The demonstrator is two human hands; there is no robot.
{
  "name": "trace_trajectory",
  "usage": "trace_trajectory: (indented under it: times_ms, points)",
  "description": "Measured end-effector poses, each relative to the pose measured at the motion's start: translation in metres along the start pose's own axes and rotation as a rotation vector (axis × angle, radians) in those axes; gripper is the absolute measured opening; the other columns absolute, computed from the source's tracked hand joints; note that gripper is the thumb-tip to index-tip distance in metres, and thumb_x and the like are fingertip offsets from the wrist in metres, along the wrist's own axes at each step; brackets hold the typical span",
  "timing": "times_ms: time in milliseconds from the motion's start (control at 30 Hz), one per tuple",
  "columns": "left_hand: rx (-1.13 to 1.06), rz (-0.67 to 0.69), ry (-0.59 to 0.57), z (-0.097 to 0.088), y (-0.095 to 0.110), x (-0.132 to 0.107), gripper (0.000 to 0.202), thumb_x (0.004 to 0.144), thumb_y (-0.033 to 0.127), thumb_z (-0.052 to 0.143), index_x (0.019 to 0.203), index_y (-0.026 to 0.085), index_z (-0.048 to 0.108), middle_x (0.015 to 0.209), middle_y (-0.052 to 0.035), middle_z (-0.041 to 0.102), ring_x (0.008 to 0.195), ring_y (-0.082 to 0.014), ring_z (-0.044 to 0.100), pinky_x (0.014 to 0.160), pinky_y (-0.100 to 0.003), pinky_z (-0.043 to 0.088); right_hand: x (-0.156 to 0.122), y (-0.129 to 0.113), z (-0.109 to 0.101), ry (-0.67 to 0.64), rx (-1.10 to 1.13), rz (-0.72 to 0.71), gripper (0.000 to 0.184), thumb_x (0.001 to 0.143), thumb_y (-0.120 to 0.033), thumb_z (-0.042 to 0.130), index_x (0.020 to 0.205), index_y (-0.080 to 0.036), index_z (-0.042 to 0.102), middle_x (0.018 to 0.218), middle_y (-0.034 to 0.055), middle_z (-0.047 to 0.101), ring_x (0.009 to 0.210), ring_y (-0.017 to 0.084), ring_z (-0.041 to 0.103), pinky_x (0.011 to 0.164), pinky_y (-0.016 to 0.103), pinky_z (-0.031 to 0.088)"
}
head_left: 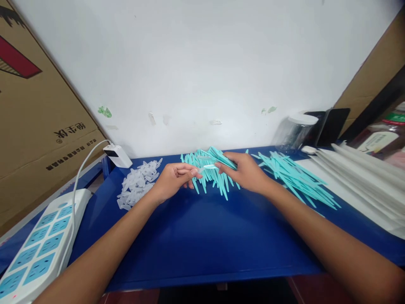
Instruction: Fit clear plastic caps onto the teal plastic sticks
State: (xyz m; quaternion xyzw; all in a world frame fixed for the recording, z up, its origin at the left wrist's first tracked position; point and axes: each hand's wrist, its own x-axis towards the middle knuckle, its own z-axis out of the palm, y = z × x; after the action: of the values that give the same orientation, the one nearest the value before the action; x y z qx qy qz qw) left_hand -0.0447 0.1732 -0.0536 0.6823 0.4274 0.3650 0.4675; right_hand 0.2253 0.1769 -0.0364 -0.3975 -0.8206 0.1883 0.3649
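Note:
My left hand [177,179] pinches a small translucent plastic cap [200,170] between thumb and fingers. My right hand [246,171] is closed round a bunch of slim turquoise plastic sticks [224,158]. One stick [209,166] reaches from the right thumb and fingers to the cap; whether its tip is inside, I cannot tell. Below and behind the hands lies a spread of similar turquoise sticks [225,185]. A heap of loose translucent caps [136,183] is to the left of my left hand. Further right rests another pile of turquoise sticks [299,179].
The blue table [202,245] meets a white wall. On the left are a power strip [41,240], a white charger [117,155] with its cable, and a cardboard box [41,118]. A clear jar [295,131], a dark phone-like slab [333,126] and white padded sheets [370,185] stand right.

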Motion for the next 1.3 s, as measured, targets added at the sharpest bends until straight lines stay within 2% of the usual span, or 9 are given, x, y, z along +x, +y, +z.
trace_trajectory:
  times_ms: [333,500,633,733,867,967,1067,1167,1300]
  points:
    - [0.017,-0.007,0.024,-0.002,0.0,0.0,0.038,0.09,0.053,0.075,0.1,0.016,0.077,0.104,-0.0127,0.082,0.063,-0.016,0.073,0.055,-0.025,0.05,0.001,-0.002,-0.002,-0.024,-0.046,0.007,0.032,0.102,-0.043,0.058,0.082,-0.019,0.065,0.072,0.0,0.068,0.059,0.013,0.053,0.062,0.028,0.035]
    - [0.007,-0.021,-0.005,0.007,0.003,-0.002,0.037,0.089,0.052,0.076,0.094,0.016,0.077,0.095,-0.0118,0.082,0.06,-0.0172,0.074,0.053,-0.025,0.048,-0.003,-0.006,0.012,-0.063,0.001,0.002,0.037,0.103,-0.047,0.057,0.077,-0.021,0.057,0.073,0.0012,0.07,0.061,0.015,0.054,0.062,0.028,0.036]
    - [-0.063,-0.021,0.036,0.016,0.0,-0.003,0.038,0.088,0.053,0.077,0.089,0.015,0.074,0.097,-0.0125,0.082,0.055,-0.0156,0.071,0.05,-0.025,0.046,-0.005,-0.007,0.024,-0.051,0.095,0.028,0.038,0.103,-0.049,0.058,0.077,-0.022,0.051,0.073,0.0005,0.072,0.059,0.015,0.056,0.06,0.028,0.036]
    - [-0.044,-0.025,0.015,0.015,-0.002,-0.002,0.039,0.087,0.054,0.077,0.092,0.016,0.075,0.096,-0.0128,0.082,0.058,-0.0166,0.072,0.051,-0.025,0.048,-0.005,-0.006,0.025,-0.065,0.138,0.048,0.037,0.103,-0.047,0.057,0.077,-0.022,0.052,0.075,0.0009,0.074,0.063,0.015,0.059,0.062,0.028,0.038]
    - [0.098,-0.003,0.013,0.0,0.001,0.002,0.042,0.084,0.056,0.078,0.096,0.015,0.077,0.087,-0.0111,0.081,0.061,-0.017,0.071,0.053,-0.025,0.051,-0.003,-0.007,0.019,-0.094,0.112,0.062,0.036,0.104,-0.042,0.054,0.077,-0.019,0.063,0.075,0.0014,0.072,0.062,0.015,0.058,0.063,0.029,0.039]
    - [0.263,0.013,0.099,-0.018,0.003,0.005,0.045,0.088,0.06,0.072,0.094,0.015,0.076,0.087,-0.01,0.08,0.059,-0.0171,0.069,0.056,-0.028,0.052,-0.002,-0.008,0.013,-0.1,0.168,0.103,0.032,0.105,-0.039,0.051,0.086,-0.019,0.067,0.078,0.0015,0.073,0.06,0.015,0.056,0.061,0.03,0.04]
    - [0.678,0.051,0.249,-0.042,0.002,0.007,0.042,0.092,0.059,0.066,0.091,0.018,0.077,0.085,-0.0083,0.079,0.067,-0.021,0.07,0.065,-0.032,0.052,-0.002,-0.008,0.01,-0.13,0.288,0.184,0.019,0.105,-0.039,0.05,0.105,-0.022,0.057,0.085,0.0007,0.076,0.054,0.014,0.053,0.056,0.03,0.041]
    - [1.104,-0.001,0.323,-0.069,-0.004,0.006,0.037,0.094,0.054,0.062,0.092,0.021,0.079,0.084,-0.0087,0.079,0.08,-0.0278,0.071,0.069,-0.035,0.048,-0.003,-0.008,0.009,-0.173,0.394,0.257,0.019,0.105,-0.042,0.051,0.106,-0.025,0.043,0.086,-0.0002,0.077,0.049,0.014,0.049,0.051,0.03,0.04]
    - [1.281,-0.169,0.312,-0.098,-0.01,0.005,0.034,0.093,0.05,0.062,0.094,0.022,0.079,0.086,-0.0093,0.079,0.084,-0.0304,0.07,0.065,-0.035,0.042,-0.003,-0.006,0.009,-0.21,0.437,0.242,0.024,0.105,-0.048,0.05,0.099,-0.026,0.042,0.087,0.0013,0.077,0.048,0.013,0.048,0.049,0.029,0.04]
